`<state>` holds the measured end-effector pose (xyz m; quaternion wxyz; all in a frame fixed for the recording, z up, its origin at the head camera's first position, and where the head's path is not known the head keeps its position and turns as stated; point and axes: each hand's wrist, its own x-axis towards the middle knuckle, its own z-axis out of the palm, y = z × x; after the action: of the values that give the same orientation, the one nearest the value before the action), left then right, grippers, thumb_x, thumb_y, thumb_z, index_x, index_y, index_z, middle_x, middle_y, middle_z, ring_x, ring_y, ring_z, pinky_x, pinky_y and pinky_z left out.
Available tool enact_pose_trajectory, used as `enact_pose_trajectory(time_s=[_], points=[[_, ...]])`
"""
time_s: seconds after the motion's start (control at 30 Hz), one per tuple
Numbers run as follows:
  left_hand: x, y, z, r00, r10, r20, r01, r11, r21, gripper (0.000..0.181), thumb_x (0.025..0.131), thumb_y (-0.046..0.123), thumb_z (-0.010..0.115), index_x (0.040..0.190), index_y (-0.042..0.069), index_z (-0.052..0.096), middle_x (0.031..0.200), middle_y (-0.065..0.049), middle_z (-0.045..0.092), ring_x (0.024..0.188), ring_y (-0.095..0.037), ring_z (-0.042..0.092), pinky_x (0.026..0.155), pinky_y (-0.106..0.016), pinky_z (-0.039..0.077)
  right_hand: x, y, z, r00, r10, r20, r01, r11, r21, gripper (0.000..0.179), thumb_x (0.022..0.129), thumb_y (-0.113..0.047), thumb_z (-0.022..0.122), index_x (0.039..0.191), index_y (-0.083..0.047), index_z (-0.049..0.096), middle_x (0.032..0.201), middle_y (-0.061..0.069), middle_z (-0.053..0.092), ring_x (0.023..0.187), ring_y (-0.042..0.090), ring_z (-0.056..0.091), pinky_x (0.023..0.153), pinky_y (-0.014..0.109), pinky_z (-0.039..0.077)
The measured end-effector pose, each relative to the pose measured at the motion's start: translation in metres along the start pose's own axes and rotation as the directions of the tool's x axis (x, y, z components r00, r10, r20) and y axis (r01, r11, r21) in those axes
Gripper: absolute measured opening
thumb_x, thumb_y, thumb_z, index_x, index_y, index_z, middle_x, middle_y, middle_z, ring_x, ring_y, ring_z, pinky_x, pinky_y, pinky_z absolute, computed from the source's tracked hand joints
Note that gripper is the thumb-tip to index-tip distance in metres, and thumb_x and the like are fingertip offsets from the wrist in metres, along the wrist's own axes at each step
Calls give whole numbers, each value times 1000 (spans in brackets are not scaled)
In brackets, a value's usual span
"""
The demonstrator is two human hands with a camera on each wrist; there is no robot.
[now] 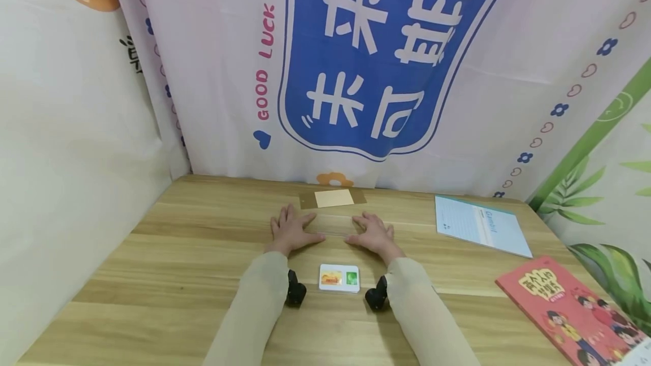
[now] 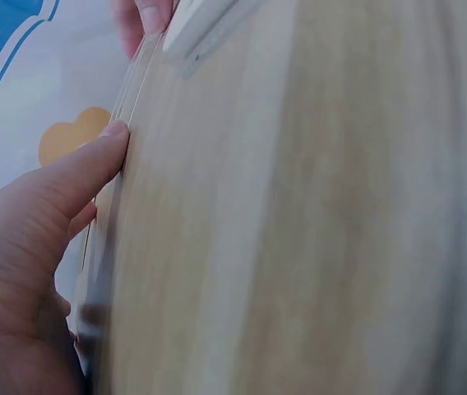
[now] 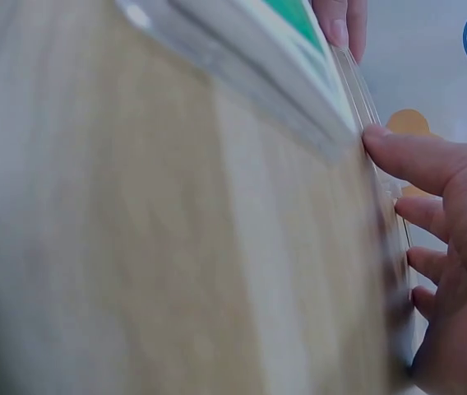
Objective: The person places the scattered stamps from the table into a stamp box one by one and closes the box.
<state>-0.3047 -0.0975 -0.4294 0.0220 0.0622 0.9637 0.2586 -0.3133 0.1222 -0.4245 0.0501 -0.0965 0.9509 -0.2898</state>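
Note:
A clear, flat plastic piece [image 1: 334, 226] lies on the wooden table between both hands; its exact kind cannot be told. At its left end is the left hand [image 1: 293, 232], thumb at the near edge and index finger toward the far edge. The right hand [image 1: 375, 235] holds the right end the same way, its other fingers spread on the table side. In the wrist views the left thumb [image 2: 106, 156] and right thumb [image 3: 406, 156] touch the thin clear edge. A white flat case [image 1: 339, 287] with orange and green pictures lies nearer, between the wrists.
Beyond the hands lies a brown strip [image 1: 308, 201] with a cream rectangle [image 1: 334, 198]. On the right are a light blue notebook [image 1: 480, 227] and a red picture book [image 1: 564, 304]. A printed cloth [image 1: 224, 100] hangs behind the wooden table [image 1: 168, 275].

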Motion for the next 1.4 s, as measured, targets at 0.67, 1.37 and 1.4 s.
enact_pose_trajectory(time_s=[0.67,1.37,1.4], points=[[-8,3,-1,998,48,-34,-50,997,-58,65,70,55,60,125,22,48,139,-21,13,125,-40,0,92,-58,-7,-10,0,-1,998,-48,-30,51,992,112,57,73,-36,65,123,-15,48,138,11,25,125,32,14,92,56,-9],[-55,11,-7,965,178,-191,-211,963,-170,64,68,48,66,122,16,50,136,-13,27,125,-37,13,95,-55,-1,-55,-4,-6,968,-227,-104,250,876,413,65,73,-29,67,127,-5,41,133,16,33,119,36,27,91,57,20],[-58,11,-7,963,184,-195,-219,960,-175,64,68,47,67,122,16,50,136,-13,27,124,-36,13,95,-55,-1,-58,-3,-6,968,-228,-101,249,872,421,66,72,-31,68,127,-5,41,133,15,33,120,36,26,91,58,19]])
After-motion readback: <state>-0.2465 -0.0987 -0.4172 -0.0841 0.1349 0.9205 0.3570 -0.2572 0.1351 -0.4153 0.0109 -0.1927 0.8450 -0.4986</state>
